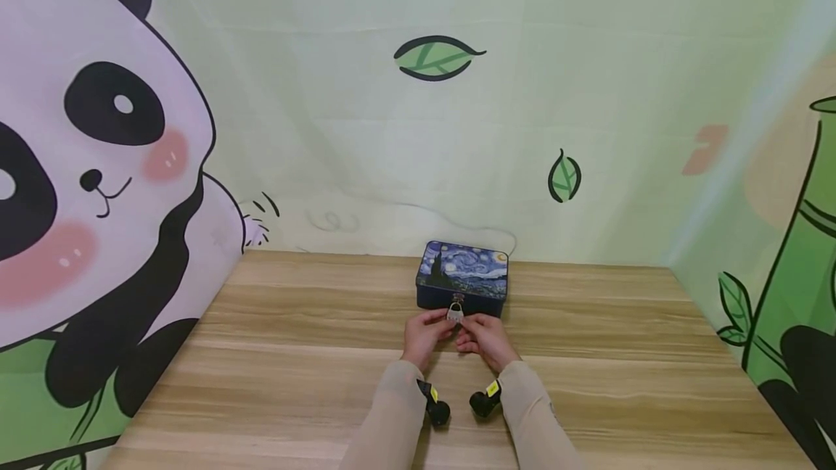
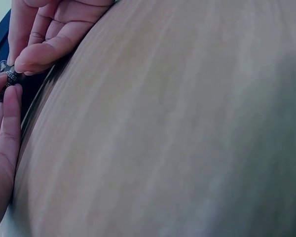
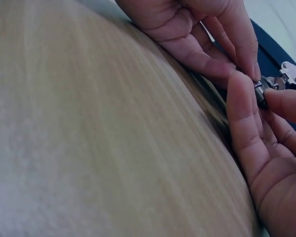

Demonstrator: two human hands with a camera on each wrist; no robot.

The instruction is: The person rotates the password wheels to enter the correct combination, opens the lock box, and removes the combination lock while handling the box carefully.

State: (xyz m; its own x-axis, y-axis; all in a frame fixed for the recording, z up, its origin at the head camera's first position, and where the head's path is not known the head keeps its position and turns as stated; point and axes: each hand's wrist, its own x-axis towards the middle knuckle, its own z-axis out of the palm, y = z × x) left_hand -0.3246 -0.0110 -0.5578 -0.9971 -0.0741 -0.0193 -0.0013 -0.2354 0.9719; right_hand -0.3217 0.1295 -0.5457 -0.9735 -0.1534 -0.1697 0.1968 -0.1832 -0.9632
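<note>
A dark blue tin box (image 1: 427, 297) with a swirling night-sky picture on its lid sits shut at the back of the table. At the metal clasp (image 3: 290, 73) on its front is a small silver padlock (image 1: 455, 315), whose dark number dials (image 3: 259, 92) show in the wrist views. My left hand (image 1: 422, 337) pinches the padlock from the left between thumb and fingers. From the right, my right hand (image 1: 491, 341) pinches it too, fingertips close to those of the left. Fingers partly cover the lock body.
The wood-grain table (image 1: 294, 383) ends at a pale green cloth backdrop (image 1: 313, 129) just behind the box. A thin cord (image 1: 451, 219) shows against the cloth. Black wrist devices (image 1: 485, 402) with yellow labels sit at both sleeves, low over the table.
</note>
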